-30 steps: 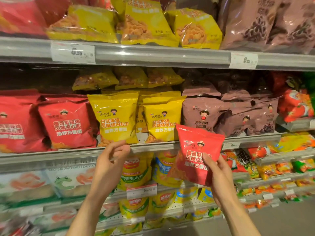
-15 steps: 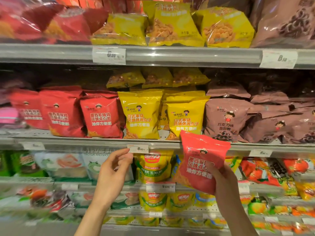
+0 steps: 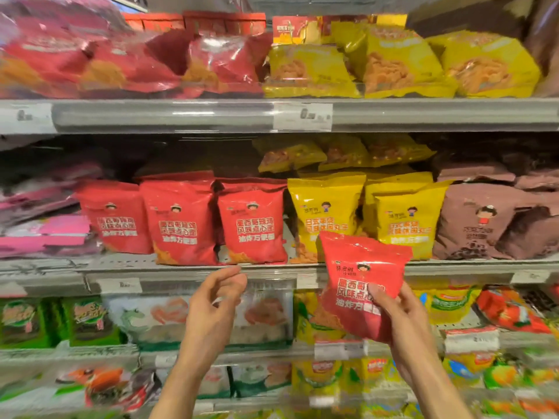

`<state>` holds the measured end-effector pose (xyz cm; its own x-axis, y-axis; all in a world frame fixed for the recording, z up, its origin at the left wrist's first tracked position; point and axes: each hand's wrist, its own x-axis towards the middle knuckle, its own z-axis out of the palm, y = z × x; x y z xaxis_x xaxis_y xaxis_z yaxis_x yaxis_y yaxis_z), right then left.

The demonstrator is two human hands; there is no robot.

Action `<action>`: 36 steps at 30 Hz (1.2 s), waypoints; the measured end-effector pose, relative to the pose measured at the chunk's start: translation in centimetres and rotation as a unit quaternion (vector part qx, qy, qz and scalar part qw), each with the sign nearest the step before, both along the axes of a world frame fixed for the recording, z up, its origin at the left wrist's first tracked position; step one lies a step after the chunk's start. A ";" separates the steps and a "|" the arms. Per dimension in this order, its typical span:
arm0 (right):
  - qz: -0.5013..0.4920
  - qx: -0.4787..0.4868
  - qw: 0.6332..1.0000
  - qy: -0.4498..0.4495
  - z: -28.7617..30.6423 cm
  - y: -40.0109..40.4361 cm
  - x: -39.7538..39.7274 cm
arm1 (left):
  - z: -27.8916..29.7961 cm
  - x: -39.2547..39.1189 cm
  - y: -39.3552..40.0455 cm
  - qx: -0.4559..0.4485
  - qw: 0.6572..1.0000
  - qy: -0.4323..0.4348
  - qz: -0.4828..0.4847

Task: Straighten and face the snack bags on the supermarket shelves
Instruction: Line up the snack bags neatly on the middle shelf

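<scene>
From the head camera, a supermarket shelving unit fills the whole frame, its grey metal shelf edges running across in tiers with white price tags clipped to them. The middle shelf [image 3: 181, 275] carries upright snack bags in colour blocks: three red bags [image 3: 181, 220] standing side by side facing out, then yellow bags [image 3: 325, 213] to their right, then brown bags [image 3: 472, 222] at the far right, some of them slumped. Pink packs [image 3: 45, 234] lie flat at the far left of this shelf. More yellow bags lie tipped over behind the front yellow row.

The upper shelf [image 3: 181, 114] holds glossy red bags on the left and larger yellow bags [image 3: 393, 65] on the right, leaning forward. Below the middle shelf, green packs [image 3: 87, 320], pale bags with shrimp pictures and mixed yellow and green bags sit in blurred rows.

The right hand [image 3: 402, 322] holds a loose red bag [image 3: 363, 282] in front of the middle shelf edge, before the yellow row, tilted slightly, its printed face toward the camera; the grip pinches its lower right part, thumb on the front. The left hand [image 3: 217, 300] is raised just below the middle shelf edge, under the red row, its grip loosely curled and holding nothing.
</scene>
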<state>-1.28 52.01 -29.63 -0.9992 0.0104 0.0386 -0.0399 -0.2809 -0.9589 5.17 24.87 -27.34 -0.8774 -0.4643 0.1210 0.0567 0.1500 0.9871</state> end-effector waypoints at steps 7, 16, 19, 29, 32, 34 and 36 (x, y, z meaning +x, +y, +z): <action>0.013 -0.007 1.000 0.004 0.9 -12.6 1.5 | 0.7 1.6 -10.2 -0.037 0.999 -0.003 -0.033; 0.046 -0.021 0.999 0.011 4.5 -24.6 2.0 | 2.1 2.1 -16.5 -0.073 0.994 0.025 -0.080; 0.075 -0.014 0.997 0.030 5.6 -27.4 2.4 | 2.5 2.1 -17.3 -0.065 0.993 0.041 -0.088; 0.145 0.146 0.972 0.115 7.2 -31.0 2.7 | 2.5 1.8 -21.8 -0.059 0.995 0.073 -0.036; 0.037 0.272 0.948 0.163 6.1 -29.4 1.2 | 2.7 1.4 -24.7 -0.060 0.995 0.080 0.014; -0.020 0.354 0.918 0.177 5.0 -29.0 0.4 | 2.6 0.7 -26.5 -0.075 0.993 0.078 0.039; -0.036 0.407 0.893 0.187 3.9 -29.3 0.2 | 2.5 0.0 -27.5 -0.090 0.992 0.072 0.047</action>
<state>-1.08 22.71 -25.70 -0.9129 -0.1095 0.3933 -0.3898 0.5197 -0.7602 5.16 -2.63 -24.81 -0.7984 -0.5030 0.3309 0.1726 0.3353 0.9262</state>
